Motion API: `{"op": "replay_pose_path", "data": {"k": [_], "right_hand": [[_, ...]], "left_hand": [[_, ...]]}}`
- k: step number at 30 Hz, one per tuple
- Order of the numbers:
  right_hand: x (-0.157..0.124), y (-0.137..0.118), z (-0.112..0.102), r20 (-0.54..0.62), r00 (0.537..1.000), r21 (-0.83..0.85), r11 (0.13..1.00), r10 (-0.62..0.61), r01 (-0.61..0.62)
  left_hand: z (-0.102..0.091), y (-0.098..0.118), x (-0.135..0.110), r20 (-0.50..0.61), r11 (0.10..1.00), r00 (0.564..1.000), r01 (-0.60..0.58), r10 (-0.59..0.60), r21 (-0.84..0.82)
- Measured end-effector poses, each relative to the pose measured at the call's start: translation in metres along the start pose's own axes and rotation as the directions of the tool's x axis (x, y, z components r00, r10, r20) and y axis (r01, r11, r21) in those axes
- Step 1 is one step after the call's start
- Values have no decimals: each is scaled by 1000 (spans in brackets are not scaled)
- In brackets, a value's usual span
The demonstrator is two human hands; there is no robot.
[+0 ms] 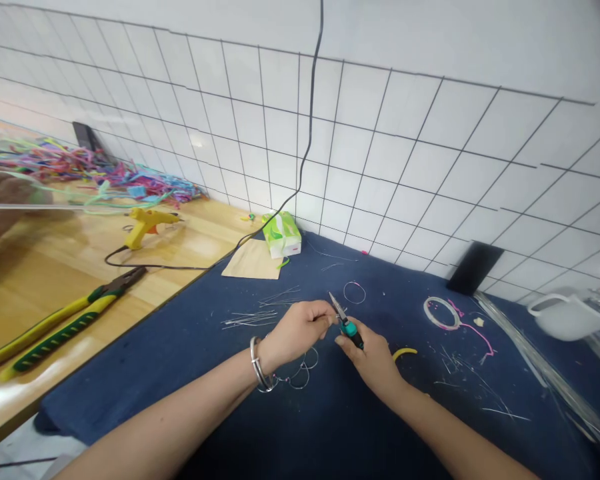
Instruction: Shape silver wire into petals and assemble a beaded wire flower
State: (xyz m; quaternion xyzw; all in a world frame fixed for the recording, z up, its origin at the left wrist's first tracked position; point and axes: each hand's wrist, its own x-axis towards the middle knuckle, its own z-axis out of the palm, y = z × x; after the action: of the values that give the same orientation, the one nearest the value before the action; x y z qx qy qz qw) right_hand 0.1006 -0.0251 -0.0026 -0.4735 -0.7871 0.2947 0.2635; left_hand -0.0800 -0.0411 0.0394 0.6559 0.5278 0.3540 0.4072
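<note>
The right hand (375,360) grips small pliers (347,325) over the middle of the table (180,347). The left hand (295,330) pinches thin wire (300,386) (barely visible) at their tips. If the grip loosens, I think the wire may slip or prick a finger.

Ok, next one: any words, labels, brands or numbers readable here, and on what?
No text can be read.
The green and white packet carries a small red patch, perhaps a label, too blurred to read.
The small pliers in the right hand, the wire in the left hand, the yellow glue gun and the large yellow-green pliers show no legible marking.
</note>
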Motion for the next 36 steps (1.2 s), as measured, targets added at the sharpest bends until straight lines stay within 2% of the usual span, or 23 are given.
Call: {"op": "replay_pose_path", "data": {"k": [3,10,14,18,23,36], "right_hand": [[-8,4,8,-82,997,-19,1000,-8,7],[-9,11,23,-190,981,-3,999,-48,48],[-3,8,22,-112,993,37,999,-26,31],[1,2,9,-11,1000,38,999,-11,11],[4,-3,-6,71,996,24,999,-50,48],[0,-3,-10,139,990,115,993,-37,21]], "left_hand": [[1,2,-3,13,1000,1000,-15,15,9],[0,1,-3,-2,999,999,-35,35,34],[-2,-3,1,-10,999,999,-30,30,35],[-3,-3,0,-15,999,999,-33,33,-2],[-1,2,-2,-6,998,999,-45,45,-32],[-3,1,-1,27,1000,1000,-6,6,-9]]}}
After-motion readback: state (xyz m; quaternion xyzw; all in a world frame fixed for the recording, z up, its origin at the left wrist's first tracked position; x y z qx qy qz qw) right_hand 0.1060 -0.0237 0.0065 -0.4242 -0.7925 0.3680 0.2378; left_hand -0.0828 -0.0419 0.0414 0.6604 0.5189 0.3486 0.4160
